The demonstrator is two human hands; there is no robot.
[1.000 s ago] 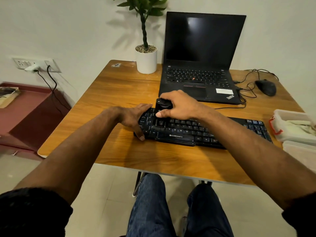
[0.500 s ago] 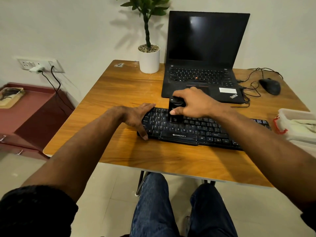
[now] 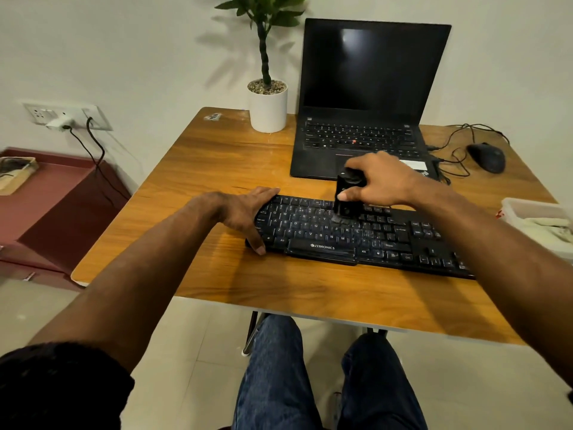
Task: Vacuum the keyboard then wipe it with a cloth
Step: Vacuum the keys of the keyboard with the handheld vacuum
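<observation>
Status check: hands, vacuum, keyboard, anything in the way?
Left hand steadies keyboard at its left end. Right hand grips mini vacuum, nozzle on upper key rows. Nothing blocking.

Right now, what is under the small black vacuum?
The keyboard: the vacuum, gripped by the right hand, stands on its upper key rows. The keys directly beneath its base are covered.
</observation>
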